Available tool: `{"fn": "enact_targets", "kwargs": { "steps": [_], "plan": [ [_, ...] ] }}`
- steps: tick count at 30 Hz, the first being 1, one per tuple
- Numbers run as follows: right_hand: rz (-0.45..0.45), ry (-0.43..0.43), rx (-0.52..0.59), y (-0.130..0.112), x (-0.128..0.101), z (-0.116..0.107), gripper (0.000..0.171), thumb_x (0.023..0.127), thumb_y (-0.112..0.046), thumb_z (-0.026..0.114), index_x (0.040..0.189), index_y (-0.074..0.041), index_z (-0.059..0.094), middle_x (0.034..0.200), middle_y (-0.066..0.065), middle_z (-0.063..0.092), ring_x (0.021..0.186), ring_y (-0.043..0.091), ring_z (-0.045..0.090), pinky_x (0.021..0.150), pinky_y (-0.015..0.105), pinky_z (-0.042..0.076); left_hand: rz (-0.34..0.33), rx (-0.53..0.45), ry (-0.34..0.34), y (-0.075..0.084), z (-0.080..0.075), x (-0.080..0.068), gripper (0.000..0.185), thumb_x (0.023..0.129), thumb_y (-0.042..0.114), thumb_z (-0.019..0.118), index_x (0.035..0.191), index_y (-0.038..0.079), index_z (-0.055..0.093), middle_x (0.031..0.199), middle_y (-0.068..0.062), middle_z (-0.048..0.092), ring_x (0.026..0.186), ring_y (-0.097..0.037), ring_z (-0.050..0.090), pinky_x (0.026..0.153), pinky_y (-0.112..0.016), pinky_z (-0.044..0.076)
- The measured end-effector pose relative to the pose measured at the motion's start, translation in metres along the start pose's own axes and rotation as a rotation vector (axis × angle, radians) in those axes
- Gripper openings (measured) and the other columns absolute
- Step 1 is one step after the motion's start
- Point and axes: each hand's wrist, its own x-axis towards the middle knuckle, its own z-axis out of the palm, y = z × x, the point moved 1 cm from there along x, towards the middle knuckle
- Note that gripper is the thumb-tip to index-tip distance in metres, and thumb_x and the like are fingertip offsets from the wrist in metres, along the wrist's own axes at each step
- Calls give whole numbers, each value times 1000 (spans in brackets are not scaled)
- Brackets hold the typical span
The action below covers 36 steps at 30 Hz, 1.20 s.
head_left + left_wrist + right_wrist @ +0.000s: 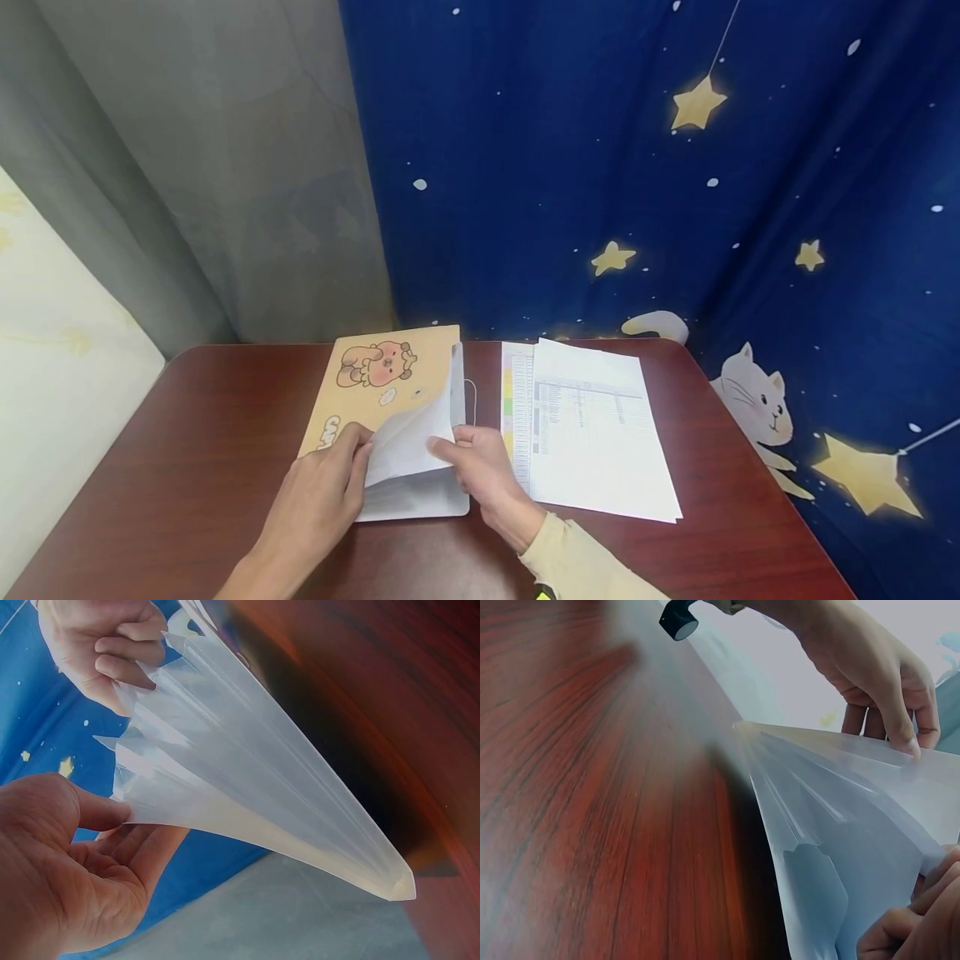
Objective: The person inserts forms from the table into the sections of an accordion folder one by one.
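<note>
An expanding file folder [431, 354] with a tan cartoon cover lies on the table, its front lifted and bent back. My left hand [322, 487] pinches the cover's near edge between thumb and fingers. In the left wrist view, translucent pleated pockets [217, 727] fan out beneath that cover. My right hand [483, 471] grips the pocket edges at the folder's right side, thumb on top, fingers curled; the right wrist view shows this hand [922, 922] at the pleats. A thin white elastic cord [475, 400] loops out beyond the folder's right edge.
Right of the folder lie overlapping printed sheets [600, 458], with a colour-striped sheet [517, 400] partly under them. The dark red wooden table [202, 433] ends at a grey curtain [277, 167] and a blue starry curtain [540, 167].
</note>
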Motion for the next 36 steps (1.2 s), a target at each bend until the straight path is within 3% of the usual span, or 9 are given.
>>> {"fn": "enact_targets", "kwargs": {
  "steps": [2, 4, 7, 9, 15, 26, 36],
  "plan": [
    [1, 12, 5, 0, 1, 3, 22, 87, -21, 80, 102, -5, 80, 51, -12, 40, 45, 4, 29, 45, 20, 23, 3, 2, 2, 0, 0, 0, 5, 103, 14, 66, 100, 17, 64, 55, 16, 35, 53, -6, 36, 53, -26, 32],
    [1, 29, 0, 1, 2, 6, 15, 87, -22, 81, 88, -8, 76, 51, -12, 38, 45, 5, 29, 45, 21, 23, 6, 3, 6, 0, 1, 0, 6, 102, 12, 67, 100, 18, 64, 55, 17, 34, 53, -6, 36, 53, -26, 32],
    [-4, 62, -22, 2, 3, 11, 31, 86, -24, 81, 67, -15, 59, 49, -12, 36, 46, 6, 30, 46, 22, 23, 9, 5, 14, 0, 2, 0, 9, 100, 11, 69, 99, 18, 64, 55, 18, 33, 53, -6, 36, 54, -26, 32],
    [-9, 79, -41, 4, 3, 14, 43, 86, -26, 82, 62, -18, 46, 47, -12, 34, 46, 7, 31, 46, 23, 23, 9, 4, 17, 0, 2, 0, 11, 99, 11, 70, 98, 19, 63, 55, 18, 33, 53, -5, 36, 54, -26, 32],
    [-43, 120, -105, 6, 2, 20, 51, 84, -30, 84, 56, -20, 42, 46, -12, 36, 49, 9, 32, 49, 24, 25, 21, 3, 27, 0, 2, 1, 15, 97, 8, 73, 99, 19, 63, 55, 18, 32, 54, -5, 35, 53, -26, 32],
    [-79, 123, -219, 3, 5, 23, 51, 79, -39, 89, 53, -18, 50, 51, -11, 33, 63, 11, 40, 53, 26, 27, 32, -12, 38, -1, 4, 3, 17, 96, 8, 74, 99, 20, 63, 57, 19, 32, 54, -2, 35, 53, -25, 32],
    [-59, 131, -251, 9, 4, 23, 56, 78, -47, 89, 54, -20, 46, 54, -12, 31, 59, 10, 36, 51, 26, 25, 30, -2, 34, -3, 3, 0, 16, 95, 8, 73, 97, 19, 63, 58, 18, 35, 55, -5, 38, 55, -27, 34]
  ]
}}
